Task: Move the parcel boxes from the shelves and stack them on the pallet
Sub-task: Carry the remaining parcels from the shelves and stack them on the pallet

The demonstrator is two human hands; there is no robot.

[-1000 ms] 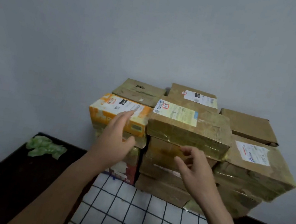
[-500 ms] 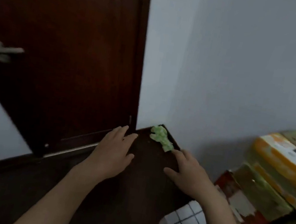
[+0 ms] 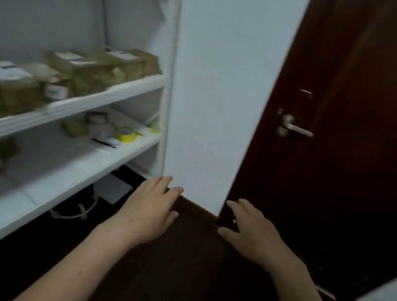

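A person's 2 bare forearms reach forward over a dark floor [image 3: 185, 278]. The left hand [image 3: 149, 210] and right hand [image 3: 251, 234] hover palm-down, fingers loosely spread, holding nothing. To the left, white shelves [image 3: 90, 104] carry a blurred row of brown parcel boxes [image 3: 82, 72] on the upper board. Smaller items, including a yellow tape roll [image 3: 126, 134], sit on the board below. A dark wooden door [image 3: 365, 124] with a metal handle [image 3: 296, 128] stands to the right.

One left grip [image 3: 150, 210], one right grip [image 3: 254, 233], two shelves [image 3: 112, 95], one door [image 3: 359, 162], one tape roll [image 3: 125, 135].
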